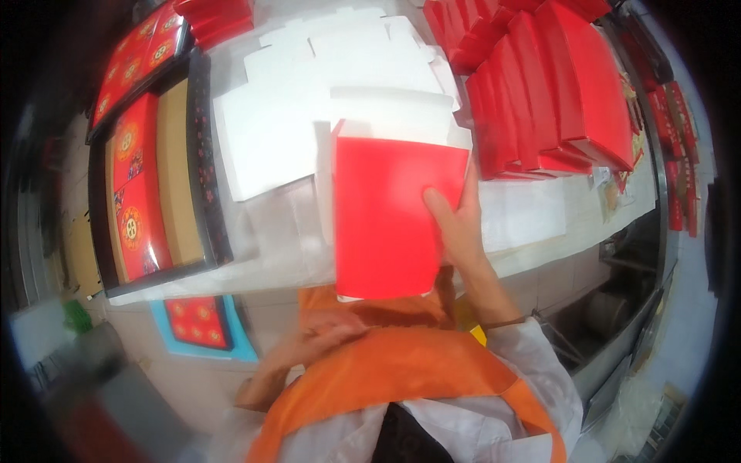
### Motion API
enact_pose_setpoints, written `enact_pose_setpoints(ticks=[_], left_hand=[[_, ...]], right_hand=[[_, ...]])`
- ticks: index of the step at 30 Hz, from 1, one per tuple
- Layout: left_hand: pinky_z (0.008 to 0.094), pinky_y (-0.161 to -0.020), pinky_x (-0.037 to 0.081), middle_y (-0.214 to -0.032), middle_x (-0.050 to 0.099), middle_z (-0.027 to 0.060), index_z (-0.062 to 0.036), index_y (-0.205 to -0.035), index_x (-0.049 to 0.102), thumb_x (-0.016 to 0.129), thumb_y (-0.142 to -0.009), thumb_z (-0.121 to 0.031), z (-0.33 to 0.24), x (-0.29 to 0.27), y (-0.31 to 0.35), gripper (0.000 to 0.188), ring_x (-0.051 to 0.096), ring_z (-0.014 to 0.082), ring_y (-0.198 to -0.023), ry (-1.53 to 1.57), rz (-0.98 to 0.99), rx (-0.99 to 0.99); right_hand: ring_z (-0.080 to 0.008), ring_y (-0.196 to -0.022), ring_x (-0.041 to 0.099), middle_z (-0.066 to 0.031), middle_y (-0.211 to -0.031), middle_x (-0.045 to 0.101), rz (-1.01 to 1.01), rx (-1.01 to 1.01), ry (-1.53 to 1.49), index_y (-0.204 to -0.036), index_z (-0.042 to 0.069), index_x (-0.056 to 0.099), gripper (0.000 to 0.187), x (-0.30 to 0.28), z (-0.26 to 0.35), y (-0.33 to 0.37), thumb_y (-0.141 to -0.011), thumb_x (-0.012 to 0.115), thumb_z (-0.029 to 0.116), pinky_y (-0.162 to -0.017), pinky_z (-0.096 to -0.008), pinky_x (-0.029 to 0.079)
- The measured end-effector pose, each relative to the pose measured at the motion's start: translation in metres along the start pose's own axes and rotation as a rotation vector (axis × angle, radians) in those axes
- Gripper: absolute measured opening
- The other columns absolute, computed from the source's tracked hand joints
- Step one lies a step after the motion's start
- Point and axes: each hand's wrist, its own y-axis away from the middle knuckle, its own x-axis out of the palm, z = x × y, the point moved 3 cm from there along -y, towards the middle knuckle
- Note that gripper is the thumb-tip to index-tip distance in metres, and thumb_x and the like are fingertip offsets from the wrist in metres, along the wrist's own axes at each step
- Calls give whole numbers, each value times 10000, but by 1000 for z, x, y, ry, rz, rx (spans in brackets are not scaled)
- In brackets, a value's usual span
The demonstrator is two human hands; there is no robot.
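A red cardboard box [394, 220] is upright in front of my orange apron [394, 363], with white flaps standing out at its far end. My right hand [461, 220] grips the box along its right edge, the thumb lying on the red face. Lower down, close to the apron and below the box's near left corner, is my left hand [332, 332]. It is apart from the box and blurred, so its fingers do not show clearly. Beyond the box, flat white cardboard blanks [270, 131] overlap on the table.
Several red boxes [532, 100] stand in a row at the right of the table [285, 270]. At the left, a dark tray [204, 154] holds red patterned boxes [139, 193]. Below the table's left edge lies a red patterned panel [197, 320] on something light blue.
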Motion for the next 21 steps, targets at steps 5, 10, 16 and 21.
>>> enact_pose_setpoints(ticks=[5, 10, 16, 21], left_hand=[[333, -924, 384, -1215, 477, 139, -34, -1162, 488, 532, -851, -157, -39, -50, -38, 337, 462, 214, -1120, -89, -852, 439], [273, -860, 390, -1028, 521, 75, -35, -1087, 517, 517, -853, -123, -43, -41, -85, 250, 492, 150, -960, 43, -804, 370], [213, -700, 366, -927, 504, 32, -33, -866, 520, 420, -906, -252, -20, -28, -86, 244, 447, 92, -800, 58, -696, 268], [241, -775, 389, -858, 518, 51, -32, -887, 480, 420, -893, -120, -24, -19, -83, 106, 474, 108, -834, -2, -707, 337]], right_hand=[[-216, -1221, 329, -161, -1331, 308, 137, -41, 146, -1392, 3, 70, 746, 12, 5, 25, -812, 536, 65, -1014, -333, 275], [-225, -1232, 322, -171, -1349, 292, 235, -23, 52, -1361, 6, 190, 617, 13, 15, 29, -839, 504, 102, -1014, -317, 260], [-242, -1181, 399, -206, -1280, 387, 250, -200, 232, -1064, 21, 551, 238, -8, -18, 24, -885, 427, 118, -970, -302, 299], [-221, -1085, 487, -200, -1171, 500, 134, -100, 106, -941, -23, 592, 202, -4, -27, 12, -890, 423, 75, -892, -299, 379]])
